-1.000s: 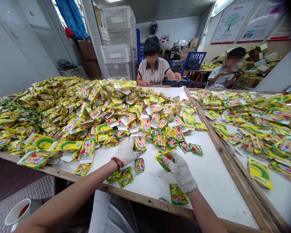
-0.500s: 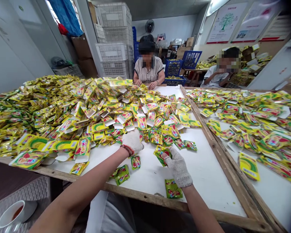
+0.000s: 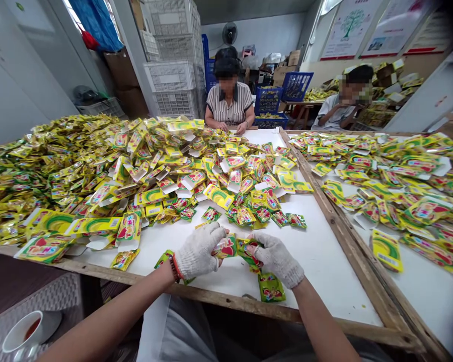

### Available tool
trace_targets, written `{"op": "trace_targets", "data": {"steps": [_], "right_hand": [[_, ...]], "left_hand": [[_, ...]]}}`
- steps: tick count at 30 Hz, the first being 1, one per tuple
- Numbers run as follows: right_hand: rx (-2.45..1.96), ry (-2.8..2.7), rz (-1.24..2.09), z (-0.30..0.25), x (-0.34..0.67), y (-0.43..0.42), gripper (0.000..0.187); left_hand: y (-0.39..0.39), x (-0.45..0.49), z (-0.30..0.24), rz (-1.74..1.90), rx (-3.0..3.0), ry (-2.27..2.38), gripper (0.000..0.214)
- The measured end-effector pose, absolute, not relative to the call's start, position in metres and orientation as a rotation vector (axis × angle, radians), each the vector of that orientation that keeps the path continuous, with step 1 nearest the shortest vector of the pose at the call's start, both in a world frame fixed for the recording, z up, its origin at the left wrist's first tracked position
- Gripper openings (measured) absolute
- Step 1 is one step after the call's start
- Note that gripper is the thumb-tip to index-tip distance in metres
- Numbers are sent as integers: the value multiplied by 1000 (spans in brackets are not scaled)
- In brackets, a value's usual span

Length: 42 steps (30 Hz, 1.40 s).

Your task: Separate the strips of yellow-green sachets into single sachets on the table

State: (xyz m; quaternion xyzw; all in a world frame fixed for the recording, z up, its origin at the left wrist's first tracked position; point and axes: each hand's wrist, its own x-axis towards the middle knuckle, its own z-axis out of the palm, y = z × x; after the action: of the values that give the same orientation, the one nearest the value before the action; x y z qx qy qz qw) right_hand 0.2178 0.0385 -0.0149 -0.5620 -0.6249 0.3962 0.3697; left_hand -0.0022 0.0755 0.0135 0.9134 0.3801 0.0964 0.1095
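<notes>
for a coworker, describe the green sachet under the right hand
On the white-topped, wood-framed table, find the white knit-gloved right hand at the near edge. Just below it lies a green foil sachet, apart from the yellow heap, on bare white surface.

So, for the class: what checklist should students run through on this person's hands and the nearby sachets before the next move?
1. Gloves on: ok. White knit gloves cover the left hand and the right hand.
2. Both hands on the same items: ok. They hold foil sachets between them.
3. Sachets joined or separate: cannot tell. The fingers cover part of them.
4. No stray sachets beside the hands: not ok. One sachet lies at the left wrist, and a second sachet lies below the right hand.
5. Cup off the work surface: ok. It sits beyond the table's wooden edge, at lower left.
</notes>
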Motion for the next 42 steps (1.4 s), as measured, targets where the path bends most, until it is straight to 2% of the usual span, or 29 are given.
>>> {"op": "trace_targets", "data": {"steps": [3, 6, 8, 11, 18, 26, 30, 33, 36, 39, 42], "right_hand": [[-1449, -1746, 1020, -7, 213, 38, 24], [-1646, -1704, 823, -7, 205, 38, 19], [-1707, -1579, 750, -10, 202, 37, 24], [-1671, -1487, 847, -12, 203, 31, 23], [-1713, -1909, 717, 4, 216, 31, 12], [-1635, -1676, 1021, 7, 225, 33, 28], [-1584, -1847, 980, 2, 221, 35, 17], [-1620, -1658, 926, -1, 215, 37, 15], [-1649, -1332, 931, -3, 211, 34, 26], [-1685, -1313, 986, -7, 207, 23, 32], [-1608, -1361, 1237, -9, 205, 11, 44]], "left_hand": [[74, 1, 16, 178, 2766, 1059, 52], [73, 5, 16, 148, 2818, 1046, 53], [74, 6, 15, 170, 2804, 1104, 54], [75, 5, 14, 200, 2783, 1164, 53], [68, 4, -1, 325, 2713, 1001, 60], [75, -1, 7, 320, 2691, 905, 60], [69, 3, 2, 302, 2699, 864, 59], [67, 7, -4, 351, 2669, 941, 61], [70, 8, -5, 405, 2655, 1085, 64], [73, 8, -3, 420, 2679, 1146, 65], [70, 9, -3, 410, 2686, 1109, 63]]}}
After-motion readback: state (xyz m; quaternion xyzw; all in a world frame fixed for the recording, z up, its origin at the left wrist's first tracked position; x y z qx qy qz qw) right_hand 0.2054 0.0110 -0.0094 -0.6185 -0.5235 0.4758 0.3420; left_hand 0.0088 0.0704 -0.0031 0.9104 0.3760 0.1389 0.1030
